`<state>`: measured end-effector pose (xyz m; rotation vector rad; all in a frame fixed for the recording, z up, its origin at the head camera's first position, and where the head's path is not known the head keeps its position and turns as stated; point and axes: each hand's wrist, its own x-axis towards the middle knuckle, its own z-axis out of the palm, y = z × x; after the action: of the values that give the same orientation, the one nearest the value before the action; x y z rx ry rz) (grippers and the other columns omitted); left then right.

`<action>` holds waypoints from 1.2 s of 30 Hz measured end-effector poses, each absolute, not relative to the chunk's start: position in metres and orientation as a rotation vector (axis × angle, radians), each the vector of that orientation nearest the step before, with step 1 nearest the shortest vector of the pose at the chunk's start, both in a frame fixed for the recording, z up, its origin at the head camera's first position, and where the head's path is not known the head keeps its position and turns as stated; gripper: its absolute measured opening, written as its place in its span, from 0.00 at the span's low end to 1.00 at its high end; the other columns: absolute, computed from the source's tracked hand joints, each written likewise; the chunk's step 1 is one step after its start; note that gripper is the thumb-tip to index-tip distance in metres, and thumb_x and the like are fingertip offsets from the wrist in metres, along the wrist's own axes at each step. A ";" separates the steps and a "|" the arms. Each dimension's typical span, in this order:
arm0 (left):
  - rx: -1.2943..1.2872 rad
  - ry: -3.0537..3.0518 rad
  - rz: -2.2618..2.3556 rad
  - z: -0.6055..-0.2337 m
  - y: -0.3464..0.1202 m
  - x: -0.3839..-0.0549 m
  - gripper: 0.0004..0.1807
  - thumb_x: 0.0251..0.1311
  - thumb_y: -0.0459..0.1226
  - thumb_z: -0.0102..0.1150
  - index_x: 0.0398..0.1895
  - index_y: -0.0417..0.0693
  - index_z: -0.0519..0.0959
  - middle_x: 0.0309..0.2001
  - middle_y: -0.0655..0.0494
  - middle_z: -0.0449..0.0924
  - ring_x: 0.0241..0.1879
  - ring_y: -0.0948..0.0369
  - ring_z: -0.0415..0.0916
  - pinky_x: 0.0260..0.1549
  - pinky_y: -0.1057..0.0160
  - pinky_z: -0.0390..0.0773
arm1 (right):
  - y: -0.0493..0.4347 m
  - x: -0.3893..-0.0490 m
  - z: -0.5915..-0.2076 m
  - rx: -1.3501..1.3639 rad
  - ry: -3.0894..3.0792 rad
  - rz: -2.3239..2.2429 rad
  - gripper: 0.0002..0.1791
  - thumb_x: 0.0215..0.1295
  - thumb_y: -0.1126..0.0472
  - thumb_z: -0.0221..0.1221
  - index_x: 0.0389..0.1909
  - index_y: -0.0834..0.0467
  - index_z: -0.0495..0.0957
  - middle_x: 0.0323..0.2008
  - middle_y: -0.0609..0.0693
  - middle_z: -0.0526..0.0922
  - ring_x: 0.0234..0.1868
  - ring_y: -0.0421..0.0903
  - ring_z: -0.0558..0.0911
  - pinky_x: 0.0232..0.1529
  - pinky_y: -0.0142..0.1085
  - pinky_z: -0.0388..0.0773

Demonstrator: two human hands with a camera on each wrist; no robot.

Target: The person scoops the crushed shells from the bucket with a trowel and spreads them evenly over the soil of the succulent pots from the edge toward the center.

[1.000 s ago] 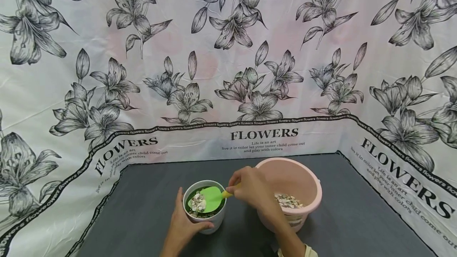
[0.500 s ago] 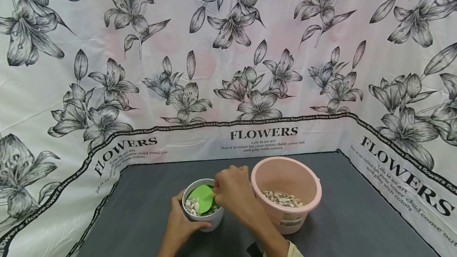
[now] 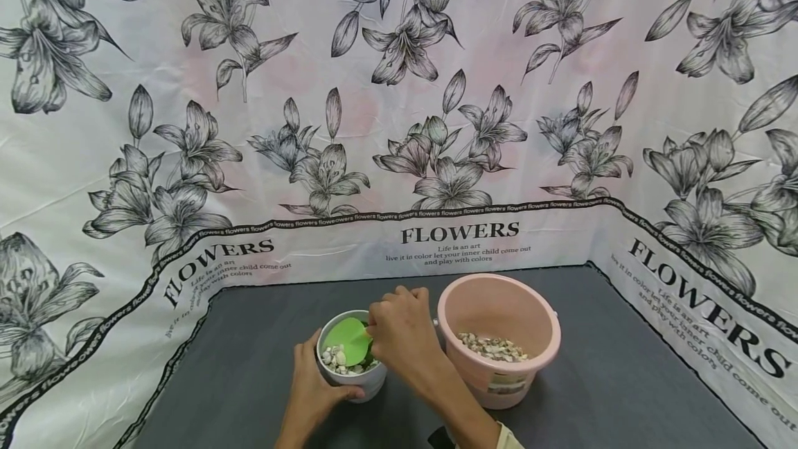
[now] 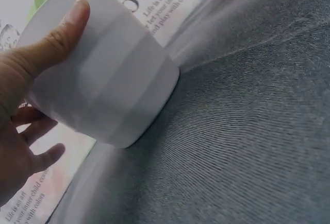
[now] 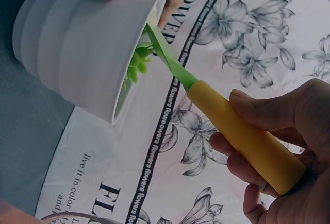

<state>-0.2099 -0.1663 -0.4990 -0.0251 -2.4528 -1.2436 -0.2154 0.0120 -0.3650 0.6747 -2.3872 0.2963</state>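
A white ribbed flower pot (image 3: 368, 388) stands on the dark tabletop. My left hand (image 3: 309, 390) holds it, the thumb on the near side and the fingers round the left. Pale pebbles (image 3: 335, 359) lie inside. My right hand (image 3: 402, 331) grips a small trowel by its yellow handle (image 5: 245, 136), fingers curled round it. The trowel's green blade (image 3: 350, 340) tilts inside the pot mouth, over the pebbles. In the right wrist view, green plant leaves (image 5: 136, 64) show at the rim. The blade's tip is hidden there.
A pink bucket (image 3: 449, 296) stands right of the pot, close to my right forearm, with loose pebbles (image 3: 492, 347) at its bottom. Dark cloth (image 3: 262, 366) covers the table. A white flower-printed curtain (image 3: 461, 248) encloses the back and sides.
My right hand has moved left with the trowel, and the blade has tilted up. Pebbles that lay on the blade now lie in the pot. The left hand keeps its hold.
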 end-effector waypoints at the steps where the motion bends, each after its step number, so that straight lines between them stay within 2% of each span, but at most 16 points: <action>1: -0.023 -2.456 -1.253 -0.499 -0.166 -0.210 0.74 0.20 0.47 0.93 0.75 0.31 0.60 0.56 0.40 0.68 0.55 0.51 0.71 0.58 0.45 0.77 | 0.012 -0.215 -0.365 0.677 -2.385 0.292 0.13 0.53 0.59 0.78 0.17 0.48 0.84 0.19 0.41 0.80 0.28 0.41 0.73 0.43 0.44 0.72; 7: 0.016 -2.455 -1.385 -0.498 -0.165 -0.210 0.69 0.22 0.46 0.93 0.70 0.35 0.60 0.66 0.36 0.75 0.63 0.45 0.77 0.62 0.43 0.77 | 0.010 -0.214 -0.365 0.680 -2.352 0.211 0.11 0.52 0.58 0.78 0.18 0.47 0.85 0.20 0.42 0.81 0.28 0.42 0.73 0.44 0.46 0.74; 10: 0.029 -2.465 -1.380 -0.498 -0.166 -0.210 0.68 0.20 0.45 0.94 0.68 0.36 0.60 0.64 0.38 0.78 0.62 0.47 0.79 0.60 0.44 0.78 | 0.009 -0.212 -0.365 0.670 -2.340 0.169 0.12 0.52 0.57 0.78 0.17 0.47 0.84 0.20 0.41 0.81 0.28 0.42 0.73 0.44 0.46 0.74; 14: -0.020 -2.474 -1.303 -0.498 -0.165 -0.210 0.72 0.18 0.44 0.94 0.73 0.32 0.60 0.61 0.38 0.74 0.58 0.47 0.77 0.58 0.44 0.79 | 0.010 -0.211 -0.364 0.664 -2.325 0.155 0.12 0.52 0.57 0.78 0.17 0.48 0.84 0.19 0.42 0.81 0.28 0.42 0.74 0.44 0.46 0.73; 21: -0.010 -2.452 -1.298 -0.501 -0.163 -0.211 0.74 0.17 0.45 0.95 0.76 0.36 0.63 0.57 0.43 0.70 0.56 0.52 0.73 0.60 0.46 0.78 | 0.013 -0.209 -0.361 0.667 -2.321 0.163 0.10 0.53 0.57 0.78 0.19 0.49 0.86 0.20 0.43 0.82 0.28 0.42 0.73 0.47 0.47 0.74; 30: 0.003 -2.508 -1.339 -0.501 -0.166 -0.208 0.78 0.26 0.49 0.93 0.81 0.35 0.52 0.63 0.35 0.67 0.61 0.43 0.72 0.62 0.38 0.77 | 0.023 -0.204 -0.357 0.622 -2.271 0.131 0.08 0.52 0.53 0.78 0.23 0.46 0.87 0.23 0.41 0.84 0.30 0.43 0.75 0.46 0.45 0.72; 36: 0.009 -2.542 -1.286 -0.496 -0.169 -0.206 0.83 0.29 0.52 0.91 0.85 0.39 0.44 0.66 0.32 0.66 0.65 0.39 0.71 0.62 0.36 0.77 | 0.034 -0.203 -0.355 0.625 -2.231 0.193 0.07 0.49 0.53 0.80 0.26 0.45 0.89 0.25 0.41 0.86 0.29 0.43 0.77 0.46 0.46 0.74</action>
<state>-0.2063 -0.1692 -0.4962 0.0093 -2.5416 -1.2860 -0.2028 0.0345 -0.3546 0.6253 -2.2306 0.1925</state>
